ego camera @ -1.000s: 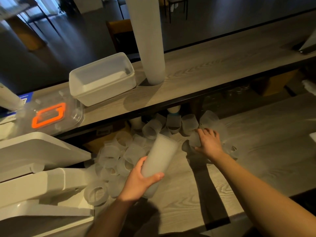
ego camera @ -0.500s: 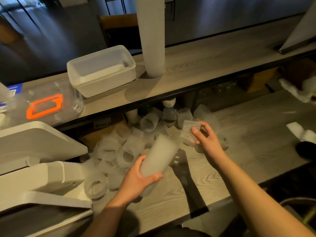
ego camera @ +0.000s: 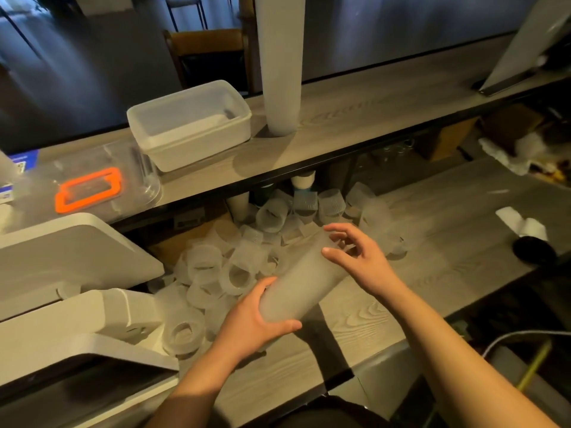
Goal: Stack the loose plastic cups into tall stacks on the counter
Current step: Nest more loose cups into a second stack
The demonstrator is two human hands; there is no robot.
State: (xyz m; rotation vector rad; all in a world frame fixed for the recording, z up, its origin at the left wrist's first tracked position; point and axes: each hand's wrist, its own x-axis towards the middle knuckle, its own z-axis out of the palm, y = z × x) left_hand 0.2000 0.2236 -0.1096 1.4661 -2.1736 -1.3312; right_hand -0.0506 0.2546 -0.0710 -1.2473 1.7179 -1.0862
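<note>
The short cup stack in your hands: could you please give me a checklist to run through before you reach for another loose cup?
1. Left hand grips the short cup stack at its near end: ok.
2. Right hand rests at the stack's far end, fingers relaxed and holding no cup: ok.
3. Last cup fully seated: cannot tell, the far end is blurred.
4. Loose cups lie piled beside the stack on the counter: ok.
5. Stack standing upright: not ok, it is held tilted.
6. Tall finished stack stands upright on the upper shelf: ok.

Loose cups point(ego camera: 247, 261) on counter point(ego camera: 448, 230), seemingly partly under shelf point(ego camera: 355, 118).
</note>
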